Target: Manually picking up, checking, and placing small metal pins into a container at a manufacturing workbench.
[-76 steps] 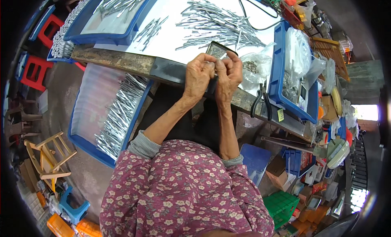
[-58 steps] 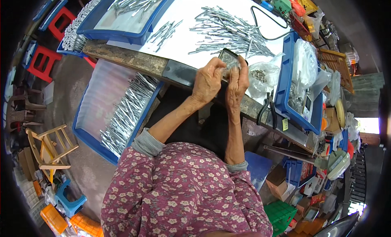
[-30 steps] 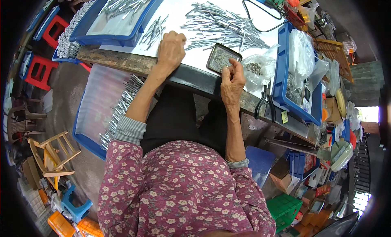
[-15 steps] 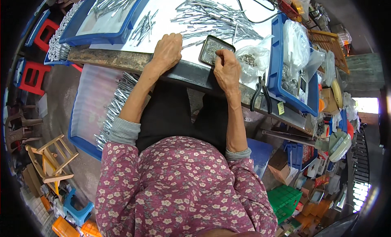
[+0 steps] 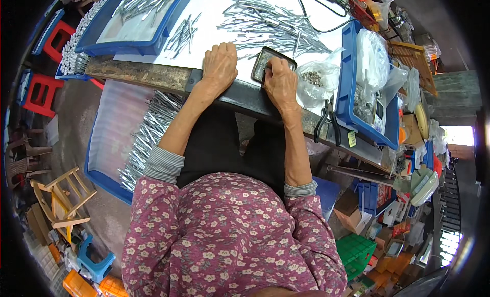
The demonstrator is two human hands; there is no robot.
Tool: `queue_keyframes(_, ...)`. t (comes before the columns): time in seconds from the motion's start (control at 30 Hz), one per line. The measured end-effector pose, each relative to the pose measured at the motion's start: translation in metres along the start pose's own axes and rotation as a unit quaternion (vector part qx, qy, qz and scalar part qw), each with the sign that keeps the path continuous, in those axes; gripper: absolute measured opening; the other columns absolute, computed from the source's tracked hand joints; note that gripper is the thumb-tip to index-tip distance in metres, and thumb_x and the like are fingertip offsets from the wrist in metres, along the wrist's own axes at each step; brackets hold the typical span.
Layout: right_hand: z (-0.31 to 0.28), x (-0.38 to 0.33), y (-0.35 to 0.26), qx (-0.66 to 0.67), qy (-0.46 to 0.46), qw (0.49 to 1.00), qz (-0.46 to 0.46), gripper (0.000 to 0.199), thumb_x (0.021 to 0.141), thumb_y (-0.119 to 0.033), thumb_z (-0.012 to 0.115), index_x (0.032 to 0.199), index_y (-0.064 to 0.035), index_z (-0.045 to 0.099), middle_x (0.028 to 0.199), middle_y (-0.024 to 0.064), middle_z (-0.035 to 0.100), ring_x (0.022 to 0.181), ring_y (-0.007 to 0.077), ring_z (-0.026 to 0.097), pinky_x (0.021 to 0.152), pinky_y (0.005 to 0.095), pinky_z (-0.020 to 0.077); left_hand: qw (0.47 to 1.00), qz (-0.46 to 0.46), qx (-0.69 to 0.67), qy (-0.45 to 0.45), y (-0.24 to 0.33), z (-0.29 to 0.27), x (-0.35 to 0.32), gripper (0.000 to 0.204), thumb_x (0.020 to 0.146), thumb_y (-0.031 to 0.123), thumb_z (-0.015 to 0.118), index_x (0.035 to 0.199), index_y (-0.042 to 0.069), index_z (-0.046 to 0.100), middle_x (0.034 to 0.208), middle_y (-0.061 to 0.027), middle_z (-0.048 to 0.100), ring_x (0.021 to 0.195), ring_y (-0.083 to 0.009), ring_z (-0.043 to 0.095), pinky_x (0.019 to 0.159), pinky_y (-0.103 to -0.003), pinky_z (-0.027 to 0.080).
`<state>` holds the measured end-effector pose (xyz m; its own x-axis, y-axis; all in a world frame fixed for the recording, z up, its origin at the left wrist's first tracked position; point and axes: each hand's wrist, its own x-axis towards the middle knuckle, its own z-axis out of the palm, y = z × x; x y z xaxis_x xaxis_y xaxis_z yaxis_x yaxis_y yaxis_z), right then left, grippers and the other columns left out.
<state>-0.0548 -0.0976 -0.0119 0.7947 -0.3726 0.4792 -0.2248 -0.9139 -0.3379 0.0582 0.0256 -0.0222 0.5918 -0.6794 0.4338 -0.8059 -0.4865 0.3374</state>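
Left hand (image 5: pixel 220 66) shifted nearer tray (image 5: pixel 261 61); yellow label (image 5: pixel 351 139) beside pliers (image 5: pixel 328 111).

Left of the small dark tray (image 5: pixel 261 59), I see white sheet (image 5: pixel 244 72) open up to the left hand (image 5: pixel 220 64); metal rods (image 5: pixel 270 27) crowd the tray's far side, a plastic bag (image 5: pixel 313 91) and blue bin (image 5: pixel 347 75) its right.

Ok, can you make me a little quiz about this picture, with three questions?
1. True or false: the right hand reaches over the small dark-rimmed tray.
2. What colour are the handles of the pliers: A red, B black, C yellow?
3. What lies between that small tray and the blue bin on the right?

Key: 1. True. 2. B. 3. A clear plastic bag with small pieces in it.
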Motion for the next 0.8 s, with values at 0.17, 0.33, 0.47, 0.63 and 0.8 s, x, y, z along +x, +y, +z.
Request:
queue_keyframes(0.17, -0.004, -0.002, -0.002, -0.032, -0.004, 0.999, -0.021, 0.009, 0.071, -0.001, 0.054, 0.075, 0.0026, 0.047, 0.072, 0.021, 0.052, 0.066, 0.0379, 0.055, 0.057, 0.0445, 0.0445, 0.996, 0.0, 0.086, 0.008, 0.005, -0.013, -0.001, 0.02, 0.063, -0.003, 0.055, 0.082, -0.002, 0.048, 0.082, -0.0184, 0.054, 0.079, -0.0321, 0.053, 0.071, -0.039, 0.042)
queue_keyframes(0.33, -0.008, 0.0, -0.006, -0.054, -0.061, 0.997, 0.018, 0.011, 0.069, -0.003, 0.054, 0.076, 0.003, 0.048, 0.073, 0.0232, 0.054, 0.066, 0.0398, 0.056, 0.056, 0.0469, 0.0453, 0.998, -0.029, -0.029, 0.042, 0.01, -0.017, -0.004, 0.016, 0.068, -0.003, 0.054, 0.083, -0.002, 0.047, 0.075, -0.0191, 0.055, 0.072, -0.034, 0.055, 0.066, -0.042, 0.044)
queue_keyframes(0.47, -0.006, -0.001, 0.002, -0.048, -0.057, 0.997, 0.022, 0.013, 0.069, -0.004, 0.055, 0.076, 0.0037, 0.048, 0.073, 0.0237, 0.054, 0.066, 0.0405, 0.056, 0.056, 0.0467, 0.0458, 0.965, -0.077, -0.242, 0.068, 0.026, -0.023, -0.008, 0.01, 0.08, 0.003, 0.05, 0.089, 0.0, 0.05, 0.069, -0.0131, 0.058, 0.064, -0.0278, 0.059, 0.059, -0.035, 0.045)
queue_keyframes(0.63, -0.007, -0.004, -0.001, -0.063, -0.001, 0.998, 0.024, 0.014, 0.074, -0.011, 0.055, 0.078, 0.0002, 0.048, 0.07, 0.0218, 0.053, 0.063, 0.0395, 0.055, 0.056, 0.047, 0.0433, 0.926, -0.129, -0.354, 0.041, 0.031, -0.02, -0.012, 0.018, 0.08, 0.002, 0.048, 0.095, -0.001, 0.056, 0.07, -0.008, 0.058, 0.063, -0.0143, 0.055, 0.059, -0.027, 0.044)
queue_keyframes(0.8, -0.01, -0.006, -0.005, -0.091, -0.022, 0.995, 0.03, 0.011, 0.075, -0.009, 0.053, 0.078, 0.0011, 0.048, 0.071, 0.0222, 0.053, 0.064, 0.0394, 0.055, 0.057, 0.0471, 0.0438, 0.901, -0.159, -0.401, 0.041, 0.034, -0.019, -0.014, 0.017, 0.079, 0.004, 0.048, 0.091, -0.002, 0.058, 0.075, -0.0155, 0.062, 0.067, -0.0218, 0.062, 0.063, -0.033, 0.047)
